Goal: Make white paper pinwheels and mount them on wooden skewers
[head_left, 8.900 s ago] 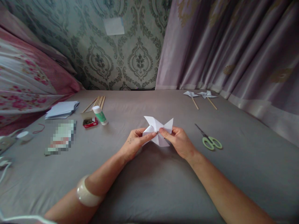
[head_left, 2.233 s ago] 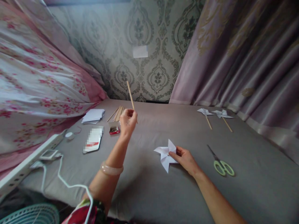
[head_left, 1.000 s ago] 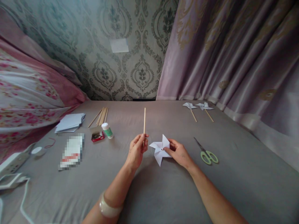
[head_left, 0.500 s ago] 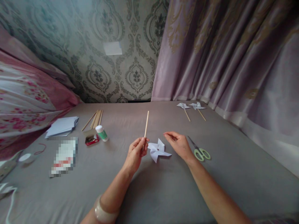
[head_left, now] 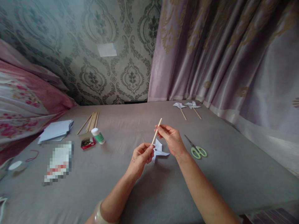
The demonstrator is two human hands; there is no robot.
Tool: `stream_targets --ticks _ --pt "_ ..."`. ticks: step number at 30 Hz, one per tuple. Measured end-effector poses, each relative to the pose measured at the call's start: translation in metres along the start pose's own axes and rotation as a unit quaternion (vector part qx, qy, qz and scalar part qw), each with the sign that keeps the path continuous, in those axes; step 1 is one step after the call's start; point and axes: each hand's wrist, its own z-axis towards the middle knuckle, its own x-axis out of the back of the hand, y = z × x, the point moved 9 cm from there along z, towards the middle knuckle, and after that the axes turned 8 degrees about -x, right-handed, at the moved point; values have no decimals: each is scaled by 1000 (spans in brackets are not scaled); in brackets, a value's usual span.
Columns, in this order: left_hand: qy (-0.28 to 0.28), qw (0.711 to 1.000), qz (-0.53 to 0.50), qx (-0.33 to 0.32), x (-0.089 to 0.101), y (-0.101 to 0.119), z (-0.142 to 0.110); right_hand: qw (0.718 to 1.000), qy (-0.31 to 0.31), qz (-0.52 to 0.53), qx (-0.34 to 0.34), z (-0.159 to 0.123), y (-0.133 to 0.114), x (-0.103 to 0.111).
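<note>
A thin wooden stick (head_left: pixel 156 135) slants up between my hands. My left hand (head_left: pixel 143 156) is closed around its lower end. Near the upper end, my right hand (head_left: pixel 170 137) pinches the same stick between thumb and fingers. Just behind and below the hands lies a white paper pinwheel (head_left: pixel 160 151) with a small metal pin at its centre; my left fingers hide part of it, and I cannot tell whether they touch it. Green-handled scissors (head_left: pixel 197 151) rest on the grey sheet to the right of my right forearm.
Two finished-looking pinwheels on sticks (head_left: pixel 183 110) lie at the back right. Left of my hands are a glue bottle (head_left: pixel 98 136), a small red box (head_left: pixel 87 142) of metal bits, several wooden sticks (head_left: pixel 92 122), stacked paper (head_left: pixel 56 130) and a blurred packet (head_left: pixel 59 161).
My right hand has moved left and now grips the upper part of the stick. The stick has tilted to the right, and my left hand has shifted slightly right over the pinwheel's edge.
</note>
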Motion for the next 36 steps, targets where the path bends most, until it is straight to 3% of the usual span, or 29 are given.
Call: stream_targets --ticks 8,15,17,20,24,29,36 --pt "-61 998 20 16 -14 3 -7 994 -24 90 -56 -10 15 3" --pt "-82 996 37 24 -16 2 -9 988 -67 102 -99 -14 25 -4" --pt "-69 996 56 7 -11 7 -7 986 -80 101 -101 -15 26 -5" --pt "10 993 94 -64 6 26 -3 986 -99 85 -103 -19 30 -12" --pt "93 983 95 -126 27 46 -1 979 -162 42 -113 -31 39 -36" --pt "84 993 47 -73 31 37 2 970 -201 6 -136 -43 53 -56" --pt "60 998 31 -12 30 23 5 971 -185 -35 -145 -36 61 -46"
